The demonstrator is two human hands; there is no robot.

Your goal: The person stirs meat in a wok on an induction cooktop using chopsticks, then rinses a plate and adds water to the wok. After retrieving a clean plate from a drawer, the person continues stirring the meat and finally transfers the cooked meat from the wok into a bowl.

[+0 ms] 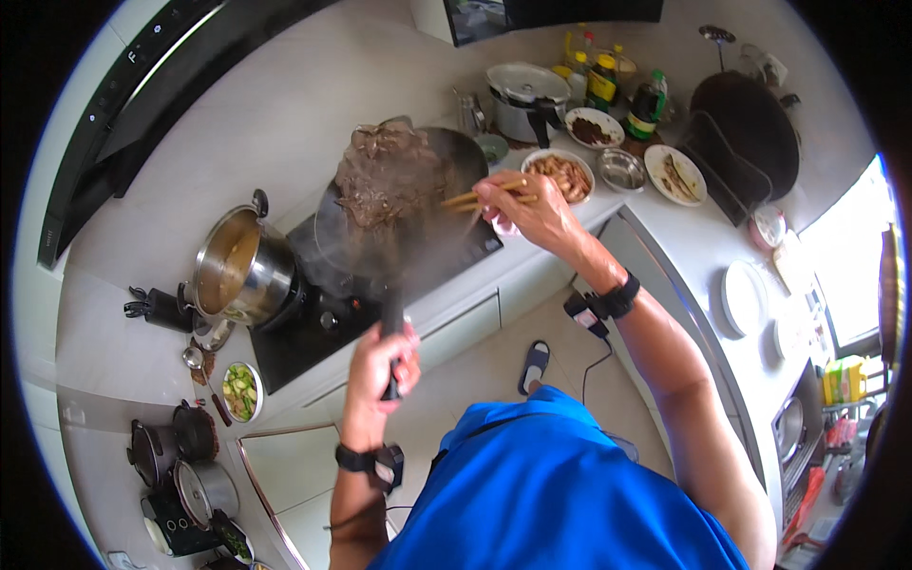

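My left hand [381, 360] is closed around the black handle [392, 310] of a dark frying pan [467, 151] over the cooktop [285, 363]. Thin slices of brown meat [388, 171] are heaped towards the pan's far left side, slightly blurred; whether some are off the pan's surface I cannot tell. Steam drifts over the pan and its near edge. In my right hand [538, 210] is a pair of wooden chopsticks [463, 199], their tips pointing left over the pan's right side. Something pale pink [506, 226] shows just under that hand, too unclear to name.
Left of the pan stands a steel pot [267, 274] of brownish liquid, near a bowl of cut green vegetables [242, 392]. At right are a bowl of browned meat pieces [563, 174], a pressure cooker [527, 107], a steel bowl [621, 171] and several sauce bottles [602, 82].
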